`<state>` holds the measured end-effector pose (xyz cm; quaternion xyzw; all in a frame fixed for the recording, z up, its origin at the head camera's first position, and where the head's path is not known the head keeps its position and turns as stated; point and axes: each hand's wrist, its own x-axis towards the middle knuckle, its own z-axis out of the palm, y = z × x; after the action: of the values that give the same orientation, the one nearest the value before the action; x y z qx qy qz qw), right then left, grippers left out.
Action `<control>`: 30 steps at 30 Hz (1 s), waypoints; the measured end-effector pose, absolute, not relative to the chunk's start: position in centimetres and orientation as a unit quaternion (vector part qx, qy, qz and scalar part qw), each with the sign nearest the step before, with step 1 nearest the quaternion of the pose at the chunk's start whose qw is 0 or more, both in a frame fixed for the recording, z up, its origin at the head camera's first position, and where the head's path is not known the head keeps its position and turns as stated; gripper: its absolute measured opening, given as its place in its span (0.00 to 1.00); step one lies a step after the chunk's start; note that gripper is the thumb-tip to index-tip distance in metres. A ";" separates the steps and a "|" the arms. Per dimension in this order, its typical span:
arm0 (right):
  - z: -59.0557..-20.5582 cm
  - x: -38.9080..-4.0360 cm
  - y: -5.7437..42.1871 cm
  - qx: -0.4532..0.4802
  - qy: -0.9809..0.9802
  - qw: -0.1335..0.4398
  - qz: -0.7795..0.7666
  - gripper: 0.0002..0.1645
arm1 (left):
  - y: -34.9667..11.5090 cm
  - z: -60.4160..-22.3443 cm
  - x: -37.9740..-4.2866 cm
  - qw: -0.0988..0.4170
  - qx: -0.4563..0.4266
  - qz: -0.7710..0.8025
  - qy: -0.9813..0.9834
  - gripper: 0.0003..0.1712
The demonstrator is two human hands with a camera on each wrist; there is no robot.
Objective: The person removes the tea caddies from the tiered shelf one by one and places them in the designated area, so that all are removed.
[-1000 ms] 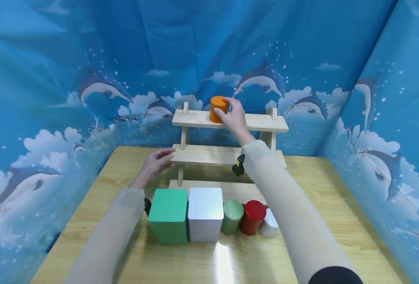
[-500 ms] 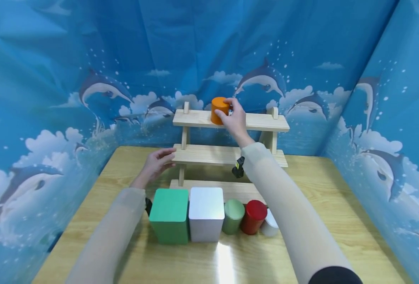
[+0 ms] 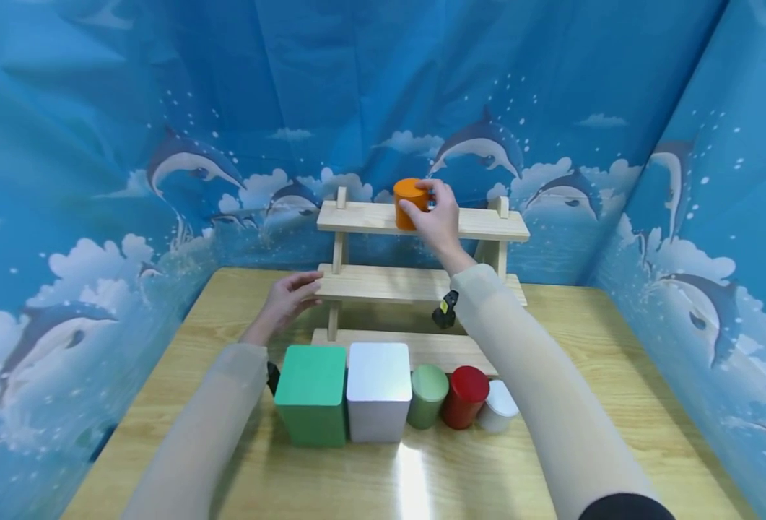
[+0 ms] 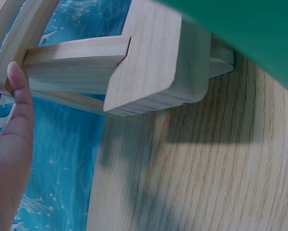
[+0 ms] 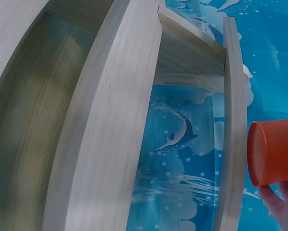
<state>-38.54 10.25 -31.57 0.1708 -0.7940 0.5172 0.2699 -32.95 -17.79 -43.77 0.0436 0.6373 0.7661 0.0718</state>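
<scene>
In the head view my right hand [image 3: 440,218] grips an orange cylindrical canister [image 3: 407,209] from its right side, thumb in front. The canister stands upright at the top board of a three-tier wooden display stand [image 3: 383,283]. From the right wrist, the canister [image 5: 276,151] shows its flat base right at the top board's edge [image 5: 232,120], with fingers [image 5: 274,199] against its side. My left hand [image 3: 284,303] pinches the left end of the middle board. The left wrist view has its thumb [image 4: 21,91] against the board's edge and the other fingers mostly cut off.
In front of the stand, a row holds a green box [image 3: 311,393], a silver-white box [image 3: 379,390], a light green canister [image 3: 428,396], a red canister [image 3: 466,397] and a small white canister [image 3: 498,406]. A blue dolphin curtain [image 3: 357,87] hangs behind the wooden table [image 3: 331,480].
My right hand has shifted the orange canister a short way to the right along the top board. The left hand stays at the middle board's end.
</scene>
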 end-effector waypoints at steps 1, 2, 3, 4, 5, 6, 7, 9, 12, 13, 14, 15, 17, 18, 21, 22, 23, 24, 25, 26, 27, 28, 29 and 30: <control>-31.5 -38.5 10.3 0.173 -0.793 0.271 0.518 0.21 | -17.8 -43.8 -33.0 0.072 0.045 0.766 0.637 0.24; -31.5 -38.4 10.4 0.174 -0.792 0.271 0.519 0.21 | -17.8 -43.8 -33.0 0.072 0.045 0.767 0.636 0.24; -31.5 -38.3 10.4 0.173 -0.792 0.269 0.520 0.21 | -17.8 -43.9 -33.1 0.072 0.047 0.769 0.634 0.24; -31.5 -38.2 10.5 0.174 -0.792 0.268 0.521 0.21 | -17.9 -44.0 -33.2 0.072 0.047 0.770 0.633 0.24; -31.5 -38.1 10.5 0.175 -0.792 0.267 0.520 0.21 | -17.9 -44.2 -33.4 0.072 0.047 0.771 0.631 0.24; -31.4 -37.9 10.5 0.176 -0.792 0.266 0.520 0.21 | -18.0 -44.4 -33.5 0.072 0.047 0.773 0.629 0.24; -31.4 -37.7 10.5 0.177 -0.792 0.263 0.521 0.21 | -18.1 -44.6 -33.7 0.072 0.048 0.774 0.627 0.24; -31.4 -37.4 10.4 0.180 -0.792 0.259 0.523 0.22 | -18.2 -45.1 -34.0 0.072 0.051 0.775 0.626 0.25; -31.6 -36.8 10.4 0.188 -0.791 0.252 0.525 0.23 | -18.3 -45.6 -34.3 0.068 0.050 0.773 0.629 0.26; -31.7 -36.6 10.3 0.190 -0.791 0.249 0.525 0.23 | -18.4 -45.7 -34.3 0.066 0.050 0.771 0.631 0.26; -31.8 -36.5 10.3 0.193 -0.791 0.247 0.526 0.23 | -18.4 -45.7 -34.3 0.065 0.052 0.770 0.632 0.26; -31.9 -36.4 10.3 0.196 -0.790 0.245 0.527 0.23 | -18.4 -45.8 -34.3 0.064 0.051 0.769 0.633 0.26; -32.2 -36.1 10.3 0.200 -0.790 0.241 0.527 0.23 | -18.5 -45.9 -34.3 0.060 0.051 0.769 0.635 0.27; -32.4 -36.0 10.4 0.202 -0.790 0.240 0.526 0.23 | -18.5 -45.9 -34.3 0.059 0.053 0.768 0.636 0.27; -32.4 -35.3 10.4 0.209 -0.789 0.230 0.530 0.22 | -18.4 -45.9 -34.2 0.058 0.052 0.767 0.636 0.27; -32.2 -34.8 10.3 0.210 -0.790 0.227 0.530 0.22 | -18.4 -45.8 -34.2 0.058 0.052 0.767 0.637 0.27; -31.9 -34.2 10.2 0.211 -0.790 0.225 0.530 0.22 | -18.4 -45.8 -34.2 0.058 0.053 0.767 0.637 0.27; -31.6 -33.7 10.2 0.212 -0.789 0.222 0.532 0.22 | -18.3 -45.8 -34.2 0.059 0.054 0.767 0.637 0.27; -31.4 -33.2 10.1 0.214 -0.787 0.221 0.535 0.22 | -18.3 -45.8 -34.2 0.059 0.054 0.766 0.637 0.27; -31.0 -32.6 10.0 0.214 -0.787 0.220 0.535 0.21 | -18.3 -45.8 -34.2 0.059 0.053 0.766 0.638 0.28; -30.8 -32.1 10.0 0.214 -0.788 0.220 0.534 0.21 | -18.3 -45.8 -34.2 0.060 0.055 0.765 0.639 0.28; -30.5 -31.6 9.9 0.214 -0.789 0.220 0.532 0.21 | -18.3 -45.8 -34.3 0.059 0.056 0.764 0.640 0.28; -30.5 -31.5 10.0 0.215 -0.788 0.220 0.532 0.20 | -18.2 -45.8 -34.3 0.059 0.056 0.765 0.639 0.28; -30.7 -31.6 10.1 0.218 -0.787 0.221 0.533 0.20 | -18.2 -45.8 -34.3 0.058 0.055 0.764 0.641 0.28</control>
<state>-31.61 10.08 -30.67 0.2178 -0.7872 0.5331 0.2208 -34.28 -18.24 -45.84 0.0554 0.6406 0.7637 0.0585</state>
